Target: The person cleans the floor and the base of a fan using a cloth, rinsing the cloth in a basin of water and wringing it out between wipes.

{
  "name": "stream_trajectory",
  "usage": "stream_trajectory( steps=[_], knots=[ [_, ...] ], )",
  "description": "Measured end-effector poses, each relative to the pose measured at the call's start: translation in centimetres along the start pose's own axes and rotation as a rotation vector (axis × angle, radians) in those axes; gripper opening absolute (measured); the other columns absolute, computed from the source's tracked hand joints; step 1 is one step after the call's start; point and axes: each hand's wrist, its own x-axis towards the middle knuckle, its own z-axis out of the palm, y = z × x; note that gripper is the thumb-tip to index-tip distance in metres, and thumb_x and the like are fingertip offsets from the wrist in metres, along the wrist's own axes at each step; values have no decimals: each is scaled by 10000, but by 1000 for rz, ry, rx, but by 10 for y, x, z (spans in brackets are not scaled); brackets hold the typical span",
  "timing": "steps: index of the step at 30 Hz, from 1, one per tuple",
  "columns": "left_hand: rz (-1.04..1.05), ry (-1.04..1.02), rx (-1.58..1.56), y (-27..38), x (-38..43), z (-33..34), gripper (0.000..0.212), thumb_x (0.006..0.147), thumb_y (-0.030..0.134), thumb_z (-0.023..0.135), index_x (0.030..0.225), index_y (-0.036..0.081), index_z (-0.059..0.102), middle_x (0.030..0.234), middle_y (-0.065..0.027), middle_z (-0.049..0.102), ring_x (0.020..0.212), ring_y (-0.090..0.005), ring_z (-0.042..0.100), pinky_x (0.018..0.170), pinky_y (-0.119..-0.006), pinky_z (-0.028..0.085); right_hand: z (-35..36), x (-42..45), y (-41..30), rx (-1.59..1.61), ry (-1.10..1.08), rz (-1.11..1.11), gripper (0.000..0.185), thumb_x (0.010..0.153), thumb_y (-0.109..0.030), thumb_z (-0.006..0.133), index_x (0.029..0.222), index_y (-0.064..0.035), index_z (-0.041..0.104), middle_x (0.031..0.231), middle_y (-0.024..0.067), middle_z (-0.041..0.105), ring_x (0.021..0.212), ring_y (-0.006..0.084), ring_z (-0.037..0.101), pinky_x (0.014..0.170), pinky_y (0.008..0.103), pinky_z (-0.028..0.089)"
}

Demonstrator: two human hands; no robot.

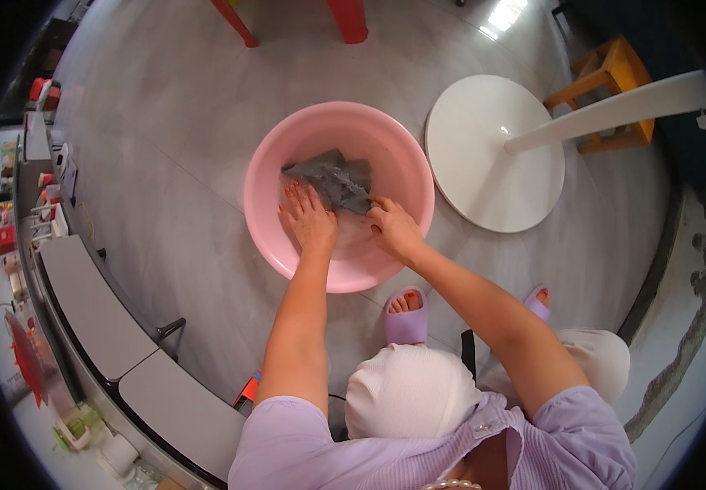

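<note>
A pink plastic basin [339,285] stands on the floor before me with water in it. Inside lies a crumpled, wet dark grey cloth [336,176], partly under the water. My left hand [311,222] is palm down in the basin, its fingers spread at the cloth's near left edge. On the other side, my right hand [394,228] pinches the cloth's near right corner between thumb and bent fingers.
To the right stands a white round pedestal base [475,177] with a slanting white post, near a wooden stool [626,73]. Red furniture legs [348,21] are beyond the basin. A grey-topped bench [92,294] and cluttered counter curve along the left. My purple slipper [407,324] is close to the basin.
</note>
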Motion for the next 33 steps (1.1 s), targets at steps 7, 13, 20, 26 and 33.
stream_trajectory(
  steps=[7, 13, 20, 26, 33],
  knots=[
    [74, 295, -325, -20, 36, -4, 476, 803, 87, 597, 1269, 29, 515, 1377, -197, 441, 1333, -374, 344, 1107, -489, 274, 3, 18, -7, 7, 175, 27, 258, 767, -35, 597, 1025, -21, 594, 1282, 223, 503, 1167, 389, 497, 942, 462, 460],
    [79, 43, -190, -9, 59, 3, 350, 789, 79, 623, 1135, 42, 590, 1172, -156, 588, 1157, -340, 511, 991, -457, 398, 25, 52, 19, -408, -43, 208, 252, 773, -116, 613, 1012, -35, 621, 1090, 175, 642, 945, 354, 653, 800, 452, 535],
    [-190, -136, -489, -12, 25, -27, 224, 759, 121, 704, 969, 95, 630, 991, -126, 647, 951, -325, 609, 827, -427, 461, 16, 55, 24, -333, -261, 90, 156, 803, -110, 561, 897, -52, 671, 956, 159, 695, 887, 356, 678, 777, 441, 542],
    [-19, -1, -607, -16, 0, -53, 222, 716, 12, 660, 908, 85, 574, 914, -120, 611, 894, -333, 596, 773, -414, 463, -16, 46, -5, -30, -80, 53, 403, 777, -8, 588, 1172, -88, 561, 1327, 211, 496, 1099, 394, 571, 900, 441, 497],
    [409, 134, -475, 29, -3, -97, 256, 671, -17, 649, 889, 87, 563, 880, -86, 595, 923, -297, 581, 816, -417, 453, -38, 50, -7, 46, 107, -528, 368, 704, -51, 681, 1064, -95, 624, 1203, 158, 538, 1145, 359, 522, 915, 441, 479]
  ],
)
